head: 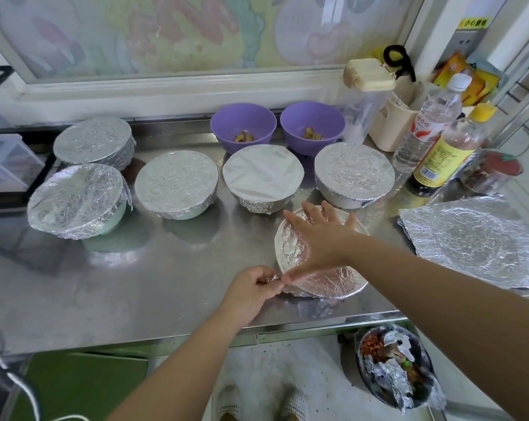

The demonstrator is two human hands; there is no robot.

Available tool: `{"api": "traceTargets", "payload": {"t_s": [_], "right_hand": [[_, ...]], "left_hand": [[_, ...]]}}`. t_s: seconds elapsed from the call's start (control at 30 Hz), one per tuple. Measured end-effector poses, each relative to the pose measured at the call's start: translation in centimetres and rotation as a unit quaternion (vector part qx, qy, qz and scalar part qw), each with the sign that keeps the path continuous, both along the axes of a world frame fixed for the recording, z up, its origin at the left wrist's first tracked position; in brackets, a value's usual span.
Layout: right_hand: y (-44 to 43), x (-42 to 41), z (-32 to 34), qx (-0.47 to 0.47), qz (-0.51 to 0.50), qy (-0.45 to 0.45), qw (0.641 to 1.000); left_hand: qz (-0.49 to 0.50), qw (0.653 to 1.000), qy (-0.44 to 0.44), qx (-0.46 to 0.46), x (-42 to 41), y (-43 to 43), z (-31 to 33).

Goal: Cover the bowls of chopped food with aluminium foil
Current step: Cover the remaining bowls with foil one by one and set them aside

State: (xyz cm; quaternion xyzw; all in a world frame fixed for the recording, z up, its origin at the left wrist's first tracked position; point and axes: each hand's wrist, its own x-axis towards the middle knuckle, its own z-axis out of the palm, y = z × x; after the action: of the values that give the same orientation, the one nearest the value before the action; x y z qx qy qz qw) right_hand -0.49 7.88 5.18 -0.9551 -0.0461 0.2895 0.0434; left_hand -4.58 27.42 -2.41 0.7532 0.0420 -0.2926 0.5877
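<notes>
Since foil (327, 284) may rip, its edge is pinched by the left hand (251, 288); the right hand (324, 238) is laid flat.

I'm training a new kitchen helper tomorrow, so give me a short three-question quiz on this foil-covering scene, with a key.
1. How many purple bowls stand without foil at the back of the counter?
2. True or false: the right hand grips a purple bowl.
3. What is the left hand doing? A) pinching the foil edge of the front bowl; B) resting flat on the counter; C) holding a purple bowl.
Key: 1) two; 2) false, it lies flat, fingers spread, on top of the front bowl; 3) A.
</notes>
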Motion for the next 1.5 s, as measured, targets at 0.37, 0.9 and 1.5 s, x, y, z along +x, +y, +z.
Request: {"api": "traceTargets", "payload": {"t_s": [0.37,0.9,1.5], "right_hand": [[0.0,-0.1,-0.5,0.013,-0.004,-0.012,1.000],[0.0,-0.2,-0.9,0.016,-0.006,-0.030,0.999],[0.4,-0.7,-1.4,0.014,-0.026,-0.052,0.998]], "left_hand": [[-0.126,0.984,-0.042,0.120,4.7,-0.3,2.0],[0.305,0.913,0.217,-0.162,0.1,-4.1,2.7],[0.010,0.932,0.306,-0.193,6.2,-4.5,4.9]]}}
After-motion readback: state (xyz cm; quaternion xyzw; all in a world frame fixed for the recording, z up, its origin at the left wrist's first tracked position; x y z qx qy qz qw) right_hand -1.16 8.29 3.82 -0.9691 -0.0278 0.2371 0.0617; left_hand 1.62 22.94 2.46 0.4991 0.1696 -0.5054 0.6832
